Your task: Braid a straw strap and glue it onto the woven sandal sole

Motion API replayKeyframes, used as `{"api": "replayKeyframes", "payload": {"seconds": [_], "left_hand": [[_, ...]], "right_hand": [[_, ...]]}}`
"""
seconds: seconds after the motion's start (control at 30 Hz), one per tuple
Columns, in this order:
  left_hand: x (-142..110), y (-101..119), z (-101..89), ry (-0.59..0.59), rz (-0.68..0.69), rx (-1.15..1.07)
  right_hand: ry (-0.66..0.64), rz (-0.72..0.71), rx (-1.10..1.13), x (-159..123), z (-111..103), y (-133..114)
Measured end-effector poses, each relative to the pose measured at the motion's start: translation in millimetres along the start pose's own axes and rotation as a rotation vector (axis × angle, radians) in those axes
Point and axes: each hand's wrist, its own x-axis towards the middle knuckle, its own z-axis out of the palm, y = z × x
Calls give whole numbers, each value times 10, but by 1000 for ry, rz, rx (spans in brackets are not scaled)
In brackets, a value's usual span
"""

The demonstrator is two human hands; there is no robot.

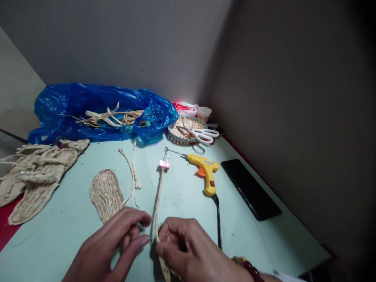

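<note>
A braided straw cord (158,199) runs down the table towards me, its far end clamped in a pink binder clip (165,164). The clip is hooked to a small metal wire (168,150). My right hand (188,246) pinches the near part of the cord between thumb and fingers. Just left of the cord, my left hand (114,243) is held with thumb and fingers apart and nothing between them. Beyond my left hand lies a woven straw sole (107,192), partly covered by it. Short braided pieces (133,172) rest beside the sole.
A yellow glue gun (207,170) with a black cable lies right of the cord, near a black phone (249,188). White-handled scissors (202,135) sit on a woven basket (176,137). Straw sandals (44,172) are at left, a blue plastic bag (67,117) with straw behind.
</note>
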Motion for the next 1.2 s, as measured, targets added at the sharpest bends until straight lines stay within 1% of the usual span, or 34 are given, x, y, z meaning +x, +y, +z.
{"api": "replayKeyframes", "payload": {"seconds": [0.03,0.07,0.13,0.2,0.23,0.27,0.3,0.43,0.53,0.63,0.7,0.8,0.93,1.03,1.2], "left_hand": [[32,23,-20,-1,107,56],[70,46,-40,-36,201,83],[161,89,-78,-221,335,86],[263,135,-113,-442,387,108],[312,159,-126,-500,390,137],[357,185,-133,-537,394,169],[396,212,-135,-544,399,197],[482,298,-100,-531,396,214],[495,304,-82,-534,292,185],[508,274,-74,-593,150,135],[525,255,-58,-586,27,49],[549,244,-26,-487,-135,-107],[575,272,-15,-449,-264,-272],[602,323,-27,-418,-357,-380],[624,352,-27,-482,-614,-552]], "right_hand": [[-3,-24,11,-11,-8,12],[-9,-55,21,-23,-19,22],[-25,-92,38,-47,-50,28],[-20,-68,10,-72,-84,9],[-3,-50,-27,-85,-100,-10],[23,-37,-73,-97,-115,-35],[50,-35,-126,-110,-129,-65],[123,-59,-336,-158,-182,-188],[162,-94,-413,-169,-227,-237],[209,-121,-408,-149,-256,-246],[222,-133,-364,-125,-263,-250],[208,-168,-252,-81,-264,-268],[157,-200,-31,5,-286,-275],[140,-215,34,77,-313,-245],[149,-226,53,136,-355,-191]]}}
